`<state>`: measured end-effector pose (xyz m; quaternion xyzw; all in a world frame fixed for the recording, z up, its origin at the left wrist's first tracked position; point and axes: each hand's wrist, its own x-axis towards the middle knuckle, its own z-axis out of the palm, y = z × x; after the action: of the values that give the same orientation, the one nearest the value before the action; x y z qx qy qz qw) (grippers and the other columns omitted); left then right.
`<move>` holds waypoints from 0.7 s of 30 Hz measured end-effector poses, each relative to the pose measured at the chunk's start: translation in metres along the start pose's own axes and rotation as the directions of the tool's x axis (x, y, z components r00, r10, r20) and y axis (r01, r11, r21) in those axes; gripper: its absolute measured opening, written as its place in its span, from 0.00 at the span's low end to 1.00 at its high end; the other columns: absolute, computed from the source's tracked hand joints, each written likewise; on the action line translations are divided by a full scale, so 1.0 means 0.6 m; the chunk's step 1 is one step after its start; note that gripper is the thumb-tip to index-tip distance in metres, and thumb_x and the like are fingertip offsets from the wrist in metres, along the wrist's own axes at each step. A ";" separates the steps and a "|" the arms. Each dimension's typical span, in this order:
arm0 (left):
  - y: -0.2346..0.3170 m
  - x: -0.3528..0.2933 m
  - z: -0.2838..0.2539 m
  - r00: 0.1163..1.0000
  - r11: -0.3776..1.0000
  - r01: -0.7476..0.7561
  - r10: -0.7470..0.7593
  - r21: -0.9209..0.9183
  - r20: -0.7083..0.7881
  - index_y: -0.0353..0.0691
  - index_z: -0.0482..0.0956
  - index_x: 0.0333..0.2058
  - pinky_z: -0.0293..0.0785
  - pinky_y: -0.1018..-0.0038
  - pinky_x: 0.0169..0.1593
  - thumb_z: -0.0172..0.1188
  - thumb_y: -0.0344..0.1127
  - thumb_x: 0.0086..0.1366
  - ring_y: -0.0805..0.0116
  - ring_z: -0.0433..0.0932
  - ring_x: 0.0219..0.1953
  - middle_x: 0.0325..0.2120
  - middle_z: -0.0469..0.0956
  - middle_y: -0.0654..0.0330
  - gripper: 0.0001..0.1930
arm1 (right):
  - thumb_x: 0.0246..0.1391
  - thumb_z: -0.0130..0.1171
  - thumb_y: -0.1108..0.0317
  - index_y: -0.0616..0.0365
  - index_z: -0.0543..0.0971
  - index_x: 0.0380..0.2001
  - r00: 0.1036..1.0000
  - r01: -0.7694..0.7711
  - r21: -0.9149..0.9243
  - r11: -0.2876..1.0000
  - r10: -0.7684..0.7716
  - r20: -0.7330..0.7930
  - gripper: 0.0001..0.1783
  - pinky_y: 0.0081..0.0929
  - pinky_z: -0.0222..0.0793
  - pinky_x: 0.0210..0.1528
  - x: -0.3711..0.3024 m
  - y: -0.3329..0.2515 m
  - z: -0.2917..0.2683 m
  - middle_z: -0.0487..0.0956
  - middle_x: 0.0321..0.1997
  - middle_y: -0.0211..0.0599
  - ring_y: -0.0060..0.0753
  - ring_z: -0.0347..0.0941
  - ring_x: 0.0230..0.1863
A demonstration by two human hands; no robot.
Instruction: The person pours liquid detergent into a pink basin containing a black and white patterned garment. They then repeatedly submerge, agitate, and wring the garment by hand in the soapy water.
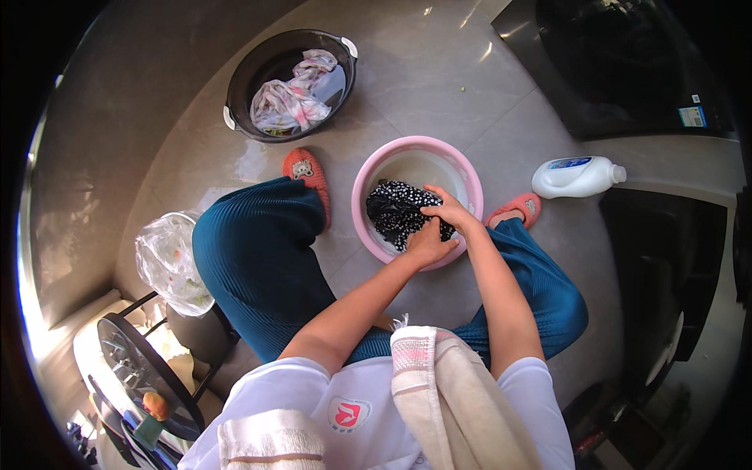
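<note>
A black cloth with white dots [392,205] lies bunched and wet in a pink-rimmed basin [363,168] on the floor between my legs. Both my hands are on its right side, inside the basin. My left hand [429,244], the nearer one, has its fingers bent into the fabric close to the basin's front rim. Just beyond it, my right hand [450,211] grips the cloth from the right, some fingers lying over its top. The fingertips are partly hidden in the folds. Cloudy water shows in the far part of the basin.
A dark tub [235,94] with pale pink-patterned cloth [286,106] and water stands at the far left. A white bottle [583,178] lies on the right, near a black appliance [627,70]. A plastic-lined bin [168,258] and a round-topped rack [129,360] are at left.
</note>
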<state>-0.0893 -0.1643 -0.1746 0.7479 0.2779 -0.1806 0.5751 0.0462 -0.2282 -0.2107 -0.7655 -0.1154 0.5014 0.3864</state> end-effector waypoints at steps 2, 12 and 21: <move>-0.012 0.004 0.005 0.999 1.000 0.000 0.001 0.030 -0.039 0.32 0.62 0.67 0.71 0.60 0.62 0.70 0.51 0.58 0.45 0.74 0.60 0.59 0.71 0.35 0.45 | 0.50 0.72 0.66 0.48 0.73 0.66 0.996 -0.084 0.240 0.967 0.089 -0.010 0.38 0.34 0.69 0.62 0.028 0.033 0.001 0.79 0.59 0.48 0.40 0.75 0.58; -0.068 0.076 -0.035 0.912 0.736 0.214 -0.386 -0.642 -0.138 0.34 0.78 0.52 0.74 0.75 0.49 0.65 0.40 0.68 0.72 0.78 0.43 0.43 0.82 0.60 0.19 | 0.55 0.68 0.47 0.34 0.76 0.61 0.882 -0.215 -0.440 0.872 -0.021 -0.471 0.30 0.48 0.73 0.57 0.106 0.072 0.043 0.76 0.53 0.51 0.57 0.77 0.54; -0.065 0.077 -0.067 0.877 0.513 0.337 -0.476 -0.789 0.066 0.39 0.77 0.50 0.77 0.74 0.48 0.59 0.43 0.72 0.71 0.80 0.44 0.43 0.81 0.59 0.15 | 0.46 0.72 0.35 0.61 0.69 0.63 0.797 -0.553 -0.364 0.750 0.348 -0.493 0.52 0.44 0.73 0.61 0.192 0.053 0.012 0.76 0.61 0.54 0.54 0.76 0.60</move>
<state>-0.0798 -0.1088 -0.2204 0.3473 0.5404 -0.1110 0.7583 0.0874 -0.1814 -0.3127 -0.9267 0.0339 0.3697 0.0582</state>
